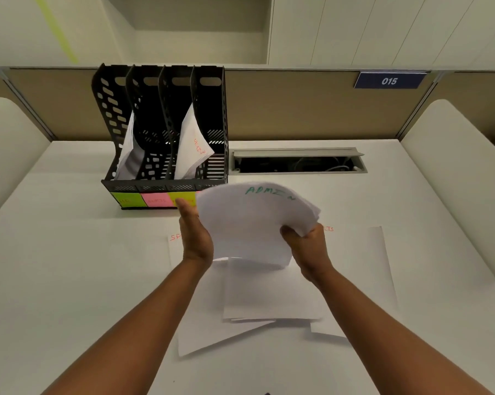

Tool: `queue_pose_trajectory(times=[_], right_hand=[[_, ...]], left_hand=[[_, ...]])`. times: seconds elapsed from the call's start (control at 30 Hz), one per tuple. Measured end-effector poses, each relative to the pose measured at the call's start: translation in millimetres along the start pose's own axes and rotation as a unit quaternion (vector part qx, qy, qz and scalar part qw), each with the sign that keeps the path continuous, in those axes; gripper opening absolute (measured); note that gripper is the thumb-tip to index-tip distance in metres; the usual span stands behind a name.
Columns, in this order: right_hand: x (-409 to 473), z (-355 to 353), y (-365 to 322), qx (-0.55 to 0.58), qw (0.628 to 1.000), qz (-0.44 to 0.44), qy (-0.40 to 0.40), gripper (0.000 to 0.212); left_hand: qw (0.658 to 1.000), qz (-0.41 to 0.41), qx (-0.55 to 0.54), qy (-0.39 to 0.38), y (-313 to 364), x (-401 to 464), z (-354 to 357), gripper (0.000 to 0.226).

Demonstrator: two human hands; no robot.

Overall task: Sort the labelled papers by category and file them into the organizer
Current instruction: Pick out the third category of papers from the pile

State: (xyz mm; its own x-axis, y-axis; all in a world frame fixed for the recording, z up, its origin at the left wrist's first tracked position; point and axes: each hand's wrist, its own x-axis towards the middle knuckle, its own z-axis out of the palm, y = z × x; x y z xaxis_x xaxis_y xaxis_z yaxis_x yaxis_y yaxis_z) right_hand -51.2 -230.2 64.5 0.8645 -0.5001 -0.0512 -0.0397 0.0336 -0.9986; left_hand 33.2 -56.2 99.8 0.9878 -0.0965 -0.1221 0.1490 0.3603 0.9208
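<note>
Papers [249,223] just before organizer [166,124]

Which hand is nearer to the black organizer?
Left. The left hand reaches up just below the organizer, by its front labels. The right hand grips the stack lower and further right.
</note>
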Motion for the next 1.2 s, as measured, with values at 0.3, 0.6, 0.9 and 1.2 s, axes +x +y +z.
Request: queue_pose_trajectory(times=[0.3, 0.6, 0.9, 1.2], right_hand=[[1, 5, 6, 0.002, 0.999, 0.048, -0.017, 0.041], [22, 2, -13, -0.01, 0.999, 0.053, -0.001, 0.009], [42, -11, -14, -0.006, 0.989, 0.134, -0.06, 0.024], [40, -19, 12, -0.038, 0.978, 0.173, -0.114, 0.02]], left_hand=[[0.999, -0.041, 0.011, 0.006, -31, 18, -22, 0.073], [0.992, 0.008, 0.101, -0.079, -18, 18, -26, 0.07], [0.971, -0.058, 0.22, -0.068, -16, 30, -33, 0.03], [0.946, -0.245, 0.156, -0.141, -2, 39, -38, 0.03]])
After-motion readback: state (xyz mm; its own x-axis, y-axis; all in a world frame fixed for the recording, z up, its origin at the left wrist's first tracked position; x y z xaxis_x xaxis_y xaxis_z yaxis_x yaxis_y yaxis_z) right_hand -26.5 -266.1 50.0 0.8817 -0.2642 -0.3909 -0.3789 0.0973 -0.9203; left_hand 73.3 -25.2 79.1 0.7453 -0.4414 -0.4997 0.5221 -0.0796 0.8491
